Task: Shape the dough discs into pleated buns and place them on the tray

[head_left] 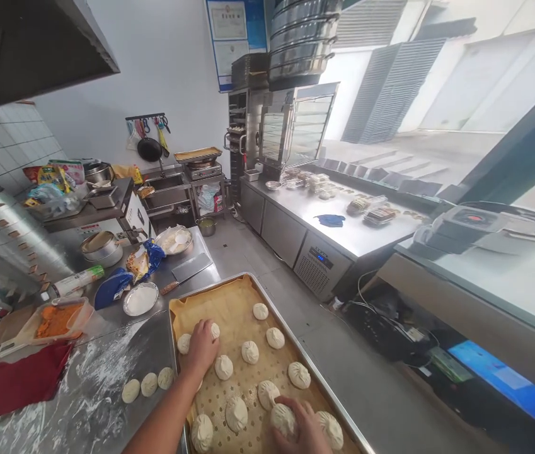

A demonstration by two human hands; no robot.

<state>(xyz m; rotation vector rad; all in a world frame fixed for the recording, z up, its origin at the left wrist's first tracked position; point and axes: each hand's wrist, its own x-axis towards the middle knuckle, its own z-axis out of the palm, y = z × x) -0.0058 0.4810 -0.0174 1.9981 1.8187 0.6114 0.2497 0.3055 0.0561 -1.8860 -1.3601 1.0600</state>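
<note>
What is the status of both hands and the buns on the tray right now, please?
Left hand flat on a bun at tray's left side. Right hand cupped over a bun near front edge. Three dough pieces on the floured counter beside it.

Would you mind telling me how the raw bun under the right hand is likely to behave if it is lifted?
The bun under the right hand looks like soft raw dough, so it would probably dent or sag if squeezed. Its flat base suggests it will not roll. The perforated liner may cling to it slightly.
</note>
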